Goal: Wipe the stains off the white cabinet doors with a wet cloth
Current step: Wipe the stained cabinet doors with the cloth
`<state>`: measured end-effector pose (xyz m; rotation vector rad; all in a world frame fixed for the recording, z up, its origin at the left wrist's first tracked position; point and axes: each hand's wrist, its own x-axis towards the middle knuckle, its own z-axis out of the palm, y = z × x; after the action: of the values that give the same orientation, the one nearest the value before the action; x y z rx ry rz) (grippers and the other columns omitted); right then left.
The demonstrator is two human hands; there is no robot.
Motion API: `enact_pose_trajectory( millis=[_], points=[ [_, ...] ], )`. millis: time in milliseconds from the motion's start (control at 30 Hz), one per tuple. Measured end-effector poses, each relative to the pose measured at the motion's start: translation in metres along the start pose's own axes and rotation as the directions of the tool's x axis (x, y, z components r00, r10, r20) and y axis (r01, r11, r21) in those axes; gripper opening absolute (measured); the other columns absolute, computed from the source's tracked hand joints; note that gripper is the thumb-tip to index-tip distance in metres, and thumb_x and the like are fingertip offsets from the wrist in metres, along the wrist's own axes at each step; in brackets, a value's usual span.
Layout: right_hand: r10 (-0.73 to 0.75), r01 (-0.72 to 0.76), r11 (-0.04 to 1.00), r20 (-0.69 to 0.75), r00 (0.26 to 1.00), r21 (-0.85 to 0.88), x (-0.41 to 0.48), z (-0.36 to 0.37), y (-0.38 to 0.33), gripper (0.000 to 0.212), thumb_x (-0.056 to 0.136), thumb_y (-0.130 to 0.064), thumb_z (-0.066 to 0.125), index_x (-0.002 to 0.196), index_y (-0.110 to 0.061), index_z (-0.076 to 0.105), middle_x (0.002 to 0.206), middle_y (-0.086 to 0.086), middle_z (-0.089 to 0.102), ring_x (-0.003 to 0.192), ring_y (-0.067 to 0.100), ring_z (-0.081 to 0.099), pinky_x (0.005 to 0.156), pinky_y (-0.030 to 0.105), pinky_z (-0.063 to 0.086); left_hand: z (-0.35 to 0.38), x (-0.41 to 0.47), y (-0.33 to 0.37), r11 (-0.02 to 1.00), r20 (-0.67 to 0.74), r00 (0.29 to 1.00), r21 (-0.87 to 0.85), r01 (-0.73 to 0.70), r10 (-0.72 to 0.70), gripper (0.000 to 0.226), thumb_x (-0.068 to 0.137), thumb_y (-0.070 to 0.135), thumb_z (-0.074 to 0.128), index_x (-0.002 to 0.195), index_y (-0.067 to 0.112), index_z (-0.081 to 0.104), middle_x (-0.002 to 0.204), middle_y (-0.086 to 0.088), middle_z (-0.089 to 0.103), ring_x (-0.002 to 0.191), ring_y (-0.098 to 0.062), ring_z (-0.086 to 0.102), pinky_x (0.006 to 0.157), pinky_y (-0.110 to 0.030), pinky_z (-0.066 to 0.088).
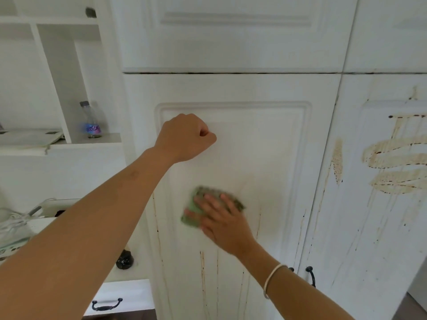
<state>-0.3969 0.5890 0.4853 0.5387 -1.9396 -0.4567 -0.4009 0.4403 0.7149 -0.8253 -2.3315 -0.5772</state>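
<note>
Your right hand [219, 218]: fingers flat, pressing green textured cloth [198, 204] against the white panelled cabinet door [265, 158]. Your left hand [184, 137]: empty fist resting on the door. Brown drip stains [202, 273] below.

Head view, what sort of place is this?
Likely a home, perhaps a kitchen or dining area: white panelled cabinet doors streaked with stains, open shelves holding a bottle, and a drawer below.

White painted cabinet door [265, 146], smooth and matt, streaked with dried brown stains [202, 269]; a green, nubbly cloth [191, 204]; dark metal handle [311, 276]; clear glossy plastic bottle [91, 121]
</note>
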Motion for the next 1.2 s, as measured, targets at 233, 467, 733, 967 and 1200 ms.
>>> enact_pose_trajectory(
  millis=[233,467,733,967,1200],
  points=[
    [0.354,-0.34,0.935,-0.208,0.912,0.098,0.042,-0.01,0.025,0.052,0.098,-0.041,0.042,0.148,-0.033,0.034,0.158,0.002,0.022,0.148,0.025,0.017,0.118,0.051,0.016,0.003,-0.001,-0.001,1.0,-0.031,0.999,0.004,-0.012,0.012,0.036,0.083,0.026,0.052,0.052,0.013,0.04,0.049,-0.005,0.04,0.046,-0.018,0.044,0.06,-0.041,0.05],
    [0.328,-0.327,0.943,0.002,0.945,0.053,-0.045,0.015,-0.004,0.05,0.1,-0.042,0.037,0.149,-0.036,0.029,0.16,0.001,0.018,0.15,0.024,0.007,0.12,0.05,0.007,0.003,0.0,-0.002,1.0,-0.039,0.999,0.031,-0.001,0.002,0.036,0.081,0.026,0.051,0.051,0.014,0.035,0.047,-0.003,0.036,0.046,-0.017,0.036,0.056,-0.032,0.041],
    [0.421,-0.415,0.906,-0.095,0.902,0.079,0.018,-0.032,0.083,0.053,0.099,-0.042,0.04,0.15,-0.032,0.027,0.16,0.006,0.013,0.149,0.027,0.008,0.119,0.051,0.01,0.003,-0.001,0.003,1.0,-0.042,0.999,0.019,0.02,-0.019,0.036,0.08,0.028,0.052,0.05,0.014,0.036,0.048,-0.005,0.039,0.046,-0.021,0.045,0.06,-0.037,0.049],
    [0.73,-0.69,0.683,-0.213,0.649,0.24,0.048,-0.041,0.115,0.053,0.101,-0.035,0.029,0.152,-0.021,0.026,0.159,0.017,0.015,0.148,0.037,0.011,0.119,0.052,0.012,0.007,-0.002,0.002,0.996,-0.055,0.998,0.084,-0.011,0.016,0.042,0.083,0.027,0.051,0.049,0.016,0.03,0.045,0.0,0.032,0.045,-0.016,0.031,0.05,-0.027,0.031],
    [0.696,-0.695,0.696,0.072,0.715,0.18,-0.085,0.01,0.019,0.057,0.104,-0.042,0.016,0.156,-0.024,0.003,0.161,0.019,-0.004,0.148,0.04,0.001,0.117,0.055,0.011,0.008,0.0,0.0,0.997,-0.05,0.999,0.078,-0.003,0.006,0.041,0.082,0.027,0.052,0.049,0.016,0.031,0.045,-0.002,0.035,0.044,-0.017,0.03,0.051,-0.027,0.033]
  ],
)
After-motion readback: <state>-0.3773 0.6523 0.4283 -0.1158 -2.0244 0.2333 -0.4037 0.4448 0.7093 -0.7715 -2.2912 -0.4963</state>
